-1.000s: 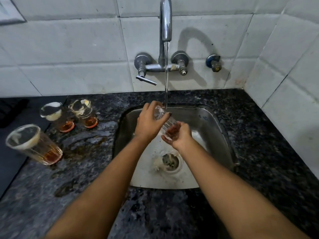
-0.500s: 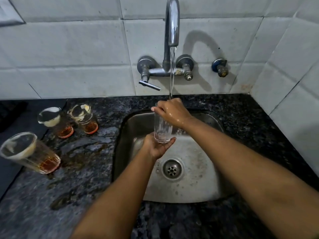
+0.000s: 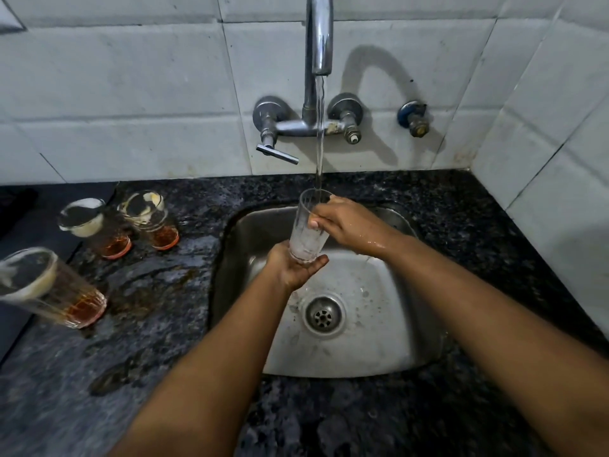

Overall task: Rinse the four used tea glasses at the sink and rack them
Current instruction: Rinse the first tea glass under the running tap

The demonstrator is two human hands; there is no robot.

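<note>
One clear ribbed tea glass [image 3: 308, 227] upright over steel sink [image 3: 412, 344], tap stream [image 3: 319, 133] running into it. Left hand [image 3: 293, 267] cups its base, right hand [image 3: 349, 222] grips the rim. Three tea-stained glasses [image 3: 150, 221] stand on wet speckled granite counter [image 3: 148, 341], left of sink.

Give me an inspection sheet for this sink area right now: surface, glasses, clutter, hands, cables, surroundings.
Surface: dark granite counter, wet, with brownish spill patches left of the steel sink.
Job's things: one clear glass upright under the running tap; three used glasses with tea dregs on the counter.
Clutter: nothing seen.
Hands: left hand cups the glass base; right hand holds a grip on its side.
Cables: nothing seen.
Surroundings: white tiled walls; no rack in view.
</note>
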